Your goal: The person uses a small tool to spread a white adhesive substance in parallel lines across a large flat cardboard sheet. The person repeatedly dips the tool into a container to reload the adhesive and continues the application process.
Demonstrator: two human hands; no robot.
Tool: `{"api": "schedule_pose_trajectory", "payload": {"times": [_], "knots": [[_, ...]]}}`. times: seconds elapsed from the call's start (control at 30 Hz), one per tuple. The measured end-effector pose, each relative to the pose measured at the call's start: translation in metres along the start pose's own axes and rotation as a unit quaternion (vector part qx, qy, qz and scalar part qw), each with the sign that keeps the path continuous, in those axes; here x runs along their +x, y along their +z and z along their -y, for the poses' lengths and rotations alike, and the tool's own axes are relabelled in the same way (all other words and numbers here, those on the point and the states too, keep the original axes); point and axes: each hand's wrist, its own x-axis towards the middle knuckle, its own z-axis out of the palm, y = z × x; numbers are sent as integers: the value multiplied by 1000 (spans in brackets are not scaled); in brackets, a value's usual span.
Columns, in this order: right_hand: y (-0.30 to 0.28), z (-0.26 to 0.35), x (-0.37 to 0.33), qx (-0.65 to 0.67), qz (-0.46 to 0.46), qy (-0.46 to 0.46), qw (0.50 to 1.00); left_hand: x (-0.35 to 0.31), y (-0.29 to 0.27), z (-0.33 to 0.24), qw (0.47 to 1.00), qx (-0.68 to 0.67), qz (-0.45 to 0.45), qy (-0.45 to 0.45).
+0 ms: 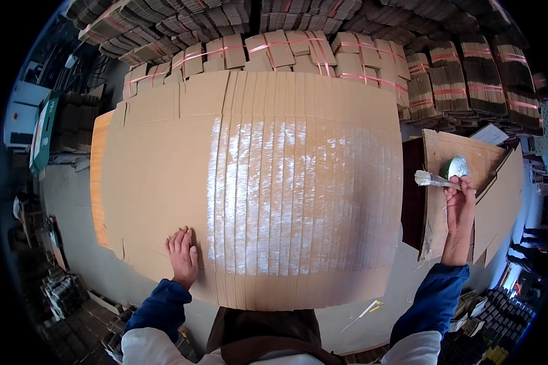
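Note:
In front of me lies a row of overlapping cardboard sheets (146, 176), their edges fanned like shingles. A wet, shiny coating (268, 201) covers the strips from the middle to the right; the left sheet is dry. My left hand (182, 252) lies flat on the dry cardboard near its front edge, fingers stretched out. Out to the right, my right hand (460, 204) is closed round the handle of a flat brush (431, 179), whose pale bristles point left. Just beyond that hand stands a silvery container (455, 165); its contents are hidden.
The container stands on a wooden board (434, 225) at the right, beside more cardboard (499, 207). An orange wooden edge (98, 176) shows beneath the sheets at the left. Strapped cardboard bundles (286, 52) line the back. A yellow-handled tool (371, 307) lies near the front right.

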Motion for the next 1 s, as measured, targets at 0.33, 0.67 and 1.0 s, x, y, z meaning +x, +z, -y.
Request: {"api": "schedule_pose_trajectory", "payload": {"times": [0.33,0.67,1.0], "knots": [[149,-62,8,0,150,48,987,84,-47,18,993,-5,-12,118],[314,-128,22,-38,257,79,962,211,-43,23,985,-3,-36,166],[391,-186,31,-177,287,87,938,208,-19,33,984,-21,12,175]]}}
